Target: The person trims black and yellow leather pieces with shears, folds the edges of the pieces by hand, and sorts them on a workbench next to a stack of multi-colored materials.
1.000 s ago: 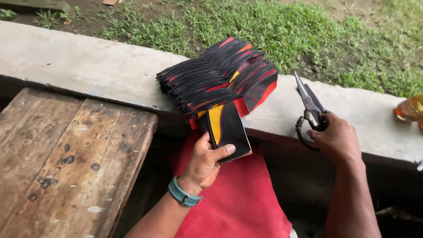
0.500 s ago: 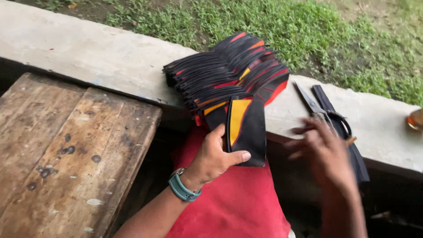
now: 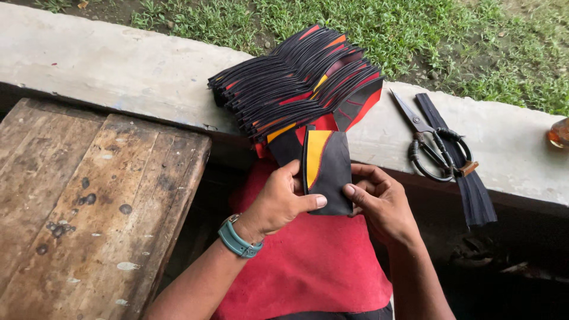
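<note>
Both hands hold one black cut piece with a yellow and red stripe point(image 3: 327, 169) upright in front of me. My left hand point(image 3: 278, 201), with a teal wristband, grips its left edge. Its right edge is pinched by my right hand point(image 3: 379, 204). Just behind it, a fanned stack of black, red and orange pieces point(image 3: 296, 83) lies on the concrete ledge point(image 3: 118, 65). Black-handled scissors point(image 3: 430, 145) rest on the ledge to the right, on top of a long black strip point(image 3: 468, 184).
A worn wooden table point(image 3: 89, 201) stands at the left. Red cloth point(image 3: 314, 266) covers my lap below the hands. Grass point(image 3: 415, 29) lies beyond the ledge. An orange object point(image 3: 559, 133) sits at the far right edge.
My right hand has set the scissors down on the ledge and come to the piece. My left hand raised the piece, and both hands grip it now.
</note>
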